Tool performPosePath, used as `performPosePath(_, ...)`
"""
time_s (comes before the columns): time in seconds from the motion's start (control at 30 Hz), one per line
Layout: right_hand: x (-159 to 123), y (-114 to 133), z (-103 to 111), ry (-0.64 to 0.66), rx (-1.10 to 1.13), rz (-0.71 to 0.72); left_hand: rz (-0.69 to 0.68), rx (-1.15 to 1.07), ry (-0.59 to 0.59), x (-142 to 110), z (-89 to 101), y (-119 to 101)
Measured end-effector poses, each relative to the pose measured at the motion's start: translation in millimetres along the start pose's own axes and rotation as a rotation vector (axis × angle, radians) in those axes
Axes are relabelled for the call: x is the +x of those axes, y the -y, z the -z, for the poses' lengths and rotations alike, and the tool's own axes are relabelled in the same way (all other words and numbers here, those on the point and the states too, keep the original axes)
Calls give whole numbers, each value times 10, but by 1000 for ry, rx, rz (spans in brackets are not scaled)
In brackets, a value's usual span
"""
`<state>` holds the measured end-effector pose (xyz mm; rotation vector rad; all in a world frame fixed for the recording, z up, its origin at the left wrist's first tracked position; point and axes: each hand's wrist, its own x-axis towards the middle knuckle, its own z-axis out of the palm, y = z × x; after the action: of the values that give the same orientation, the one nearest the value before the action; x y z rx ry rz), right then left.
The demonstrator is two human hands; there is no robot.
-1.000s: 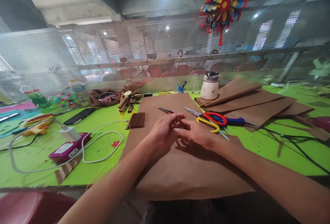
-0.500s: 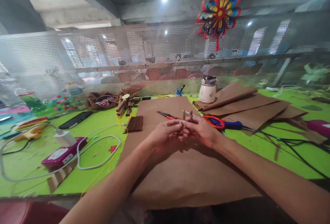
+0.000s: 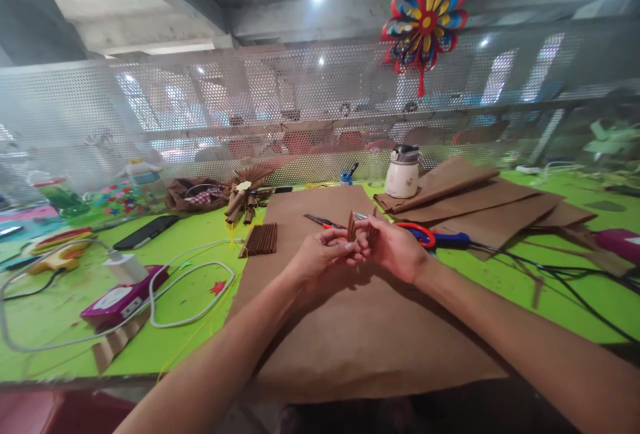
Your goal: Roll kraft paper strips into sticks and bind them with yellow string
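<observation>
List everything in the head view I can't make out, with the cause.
All in the head view:
- Pleated brown paper: lower part, behind the fingers of the left hand and right hand.
- Red-handled scissors: partly behind the right hand.
- Purple object: cut off by the right edge.
- Area beyond the perforated screen: blurred, veiled by the mesh.

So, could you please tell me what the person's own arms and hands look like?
The left hand and right hand are both ungloved. The left forearm and right forearm are bare, with no sleeve, watch, bracelet or marking in view. I see no rings, but each hand is partly hidden.
</observation>
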<state>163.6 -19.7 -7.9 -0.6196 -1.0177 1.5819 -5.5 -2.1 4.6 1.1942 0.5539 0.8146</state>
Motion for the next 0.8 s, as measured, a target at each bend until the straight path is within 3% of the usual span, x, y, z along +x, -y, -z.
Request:
performPosePath(0.17, 19, 29, 17, -39, 19, 10, 3, 15, -84, -11, -16, -5)
performPosePath(0.57, -5, 10, -33, 48, -94, 9, 4, 11, -42, -31, -39, -20)
performPosePath(0.8, -7, -25, -47, -43, -191, 29, 11, 38, -48, -36, -36, -23)
